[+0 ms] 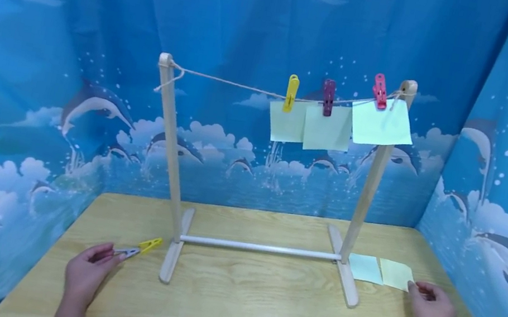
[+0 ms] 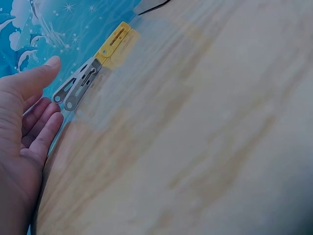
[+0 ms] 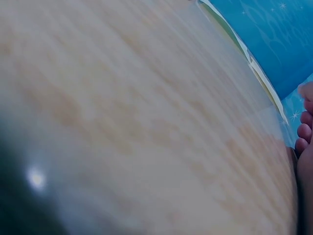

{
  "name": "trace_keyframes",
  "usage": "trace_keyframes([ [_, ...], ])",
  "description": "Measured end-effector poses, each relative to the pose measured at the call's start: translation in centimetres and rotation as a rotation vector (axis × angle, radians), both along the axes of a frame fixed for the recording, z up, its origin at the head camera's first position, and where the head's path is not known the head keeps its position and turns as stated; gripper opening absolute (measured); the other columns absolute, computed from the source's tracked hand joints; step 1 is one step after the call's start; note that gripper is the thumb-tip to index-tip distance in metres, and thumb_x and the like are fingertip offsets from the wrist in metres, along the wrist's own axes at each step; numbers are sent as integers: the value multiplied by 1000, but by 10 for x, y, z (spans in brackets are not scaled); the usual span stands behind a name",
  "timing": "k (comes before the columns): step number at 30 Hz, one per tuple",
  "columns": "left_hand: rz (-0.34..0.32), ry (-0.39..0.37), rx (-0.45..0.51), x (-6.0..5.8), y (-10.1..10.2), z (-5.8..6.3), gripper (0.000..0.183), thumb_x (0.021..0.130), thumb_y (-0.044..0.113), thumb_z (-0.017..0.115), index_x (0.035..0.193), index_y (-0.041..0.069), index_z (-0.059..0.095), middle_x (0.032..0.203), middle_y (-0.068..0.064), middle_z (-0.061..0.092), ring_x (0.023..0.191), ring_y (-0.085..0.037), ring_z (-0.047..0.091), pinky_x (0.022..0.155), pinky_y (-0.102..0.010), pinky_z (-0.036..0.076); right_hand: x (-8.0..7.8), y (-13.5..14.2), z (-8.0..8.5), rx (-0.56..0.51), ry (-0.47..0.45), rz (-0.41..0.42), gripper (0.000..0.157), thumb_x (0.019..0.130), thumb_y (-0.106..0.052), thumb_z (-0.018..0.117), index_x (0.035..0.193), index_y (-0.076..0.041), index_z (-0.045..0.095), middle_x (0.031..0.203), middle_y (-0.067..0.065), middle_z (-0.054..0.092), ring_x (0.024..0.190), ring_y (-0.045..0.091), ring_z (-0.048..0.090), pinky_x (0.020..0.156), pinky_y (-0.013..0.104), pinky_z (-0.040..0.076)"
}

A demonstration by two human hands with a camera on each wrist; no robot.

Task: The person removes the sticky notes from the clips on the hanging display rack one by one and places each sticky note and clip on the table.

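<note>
In the head view my left hand (image 1: 87, 272) is at the left of the table, by a grey clothespin (image 1: 127, 253). A yellow clothespin (image 1: 149, 245) lies just beyond it. The left wrist view shows the thumb spread from loosely bent fingers, beside the handle ends of the grey clothespin (image 2: 78, 83). My right hand (image 1: 432, 312) is at the right edge of a pale yellow paper note (image 1: 395, 275), fingers loosely curled. In the right wrist view a small gap shows between these fingers and the note. A pale blue note (image 1: 366, 268) lies to its left.
A wooden stand (image 1: 170, 143) holds a string (image 1: 231, 83) between two posts. Three notes hang there under yellow (image 1: 291, 93), purple (image 1: 328, 98) and red (image 1: 380, 92) clothespins. A white crossbar (image 1: 260, 248) joins the feet. Blue dolphin-print cloth (image 1: 258, 17) surrounds the table.
</note>
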State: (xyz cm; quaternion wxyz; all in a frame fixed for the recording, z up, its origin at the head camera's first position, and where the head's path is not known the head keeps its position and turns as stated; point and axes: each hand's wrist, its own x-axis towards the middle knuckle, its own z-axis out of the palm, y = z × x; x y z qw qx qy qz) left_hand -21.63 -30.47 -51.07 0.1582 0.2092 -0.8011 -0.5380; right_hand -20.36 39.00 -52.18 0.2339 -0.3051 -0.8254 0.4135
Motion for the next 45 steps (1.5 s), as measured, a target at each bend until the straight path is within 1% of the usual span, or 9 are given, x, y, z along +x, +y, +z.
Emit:
trace_keyframes([
  [6,9,15,29,1,2,2,55,75,18,86,121,-1,64,110,-13,68,77,9,60,72,-9,51,1,0,0,-3,-14,-2,52,96,-45,57,115,3,63,101,16,61,81,18,49,64,24,40],
  [12,17,30,61,2,1,3,55,74,15,86,122,-2,63,102,-5,69,76,7,61,72,-9,51,1,3,-2,12,2,6,59,96,-51,52,114,4,65,99,18,61,74,7,46,67,27,39],
  [16,19,51,90,2,1,3,55,74,14,86,121,-3,63,100,-3,68,77,6,61,72,-9,52,1,4,-2,0,1,18,60,96,-52,53,116,4,64,99,17,61,73,4,45,65,25,40],
  [21,-22,70,203,4,-5,10,56,75,13,86,123,-1,63,94,10,70,82,4,62,73,-10,51,-1,1,5,26,10,105,58,95,-50,56,119,2,64,107,16,62,75,1,45,59,17,41],
  [24,-58,80,267,7,-8,16,56,75,10,85,125,1,62,95,14,70,86,3,62,75,-10,51,-2,-1,8,53,37,160,56,95,-47,58,119,3,65,110,16,61,76,-4,44,59,15,41],
  [28,-101,74,259,10,-5,21,59,76,9,84,128,0,58,97,14,70,87,2,62,77,-11,52,2,-5,13,51,78,190,53,95,-45,60,118,3,65,107,7,59,78,-6,44,59,14,43],
  [36,-133,81,245,10,10,30,58,75,1,83,127,-4,58,97,8,72,87,0,65,76,-14,53,1,-23,30,44,209,237,44,92,-35,68,114,4,67,92,-28,52,80,-8,48,65,6,41],
  [43,-160,79,248,11,21,39,59,74,6,85,127,-3,59,96,11,70,93,-3,64,77,-14,53,-1,-34,48,63,249,308,41,94,-30,67,116,4,65,94,-31,51,83,-8,50,67,6,40],
  [45,-173,101,256,11,25,43,57,75,3,83,126,-4,59,94,13,70,91,-4,65,77,-15,54,-1,-36,52,63,259,331,41,94,-30,66,117,4,64,95,-31,52,83,-8,50,67,6,41],
])
